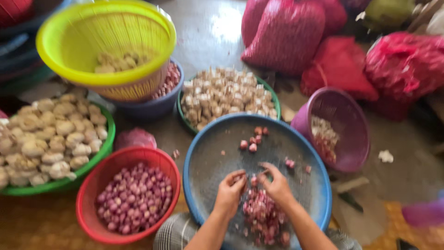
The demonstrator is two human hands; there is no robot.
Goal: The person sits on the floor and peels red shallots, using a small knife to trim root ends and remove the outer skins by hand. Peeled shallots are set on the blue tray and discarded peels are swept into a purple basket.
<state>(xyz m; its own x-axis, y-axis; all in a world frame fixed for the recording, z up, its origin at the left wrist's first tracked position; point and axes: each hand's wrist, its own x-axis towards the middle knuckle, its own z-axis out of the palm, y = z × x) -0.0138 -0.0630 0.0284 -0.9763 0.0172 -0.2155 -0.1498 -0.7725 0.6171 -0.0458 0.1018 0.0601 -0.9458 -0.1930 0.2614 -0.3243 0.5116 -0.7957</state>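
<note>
My left hand (230, 190) and right hand (276, 184) sit close together over the shallots (262, 215) heaped in the blue tray (203, 157); blur hides whether either pinches one. A red basket (95, 185) stands left.

Bare mesh is lying open across the blue sieve tray's (319, 185) far half; the red basket (127, 159) and apparently purple basket (344, 129) are crowding its sides.

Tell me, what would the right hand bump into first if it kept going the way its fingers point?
The right hand points up and left across the round blue mesh tray. It would probably first meet the few loose small red shallots near the tray's far side, though blur makes the line uncertain.
</note>
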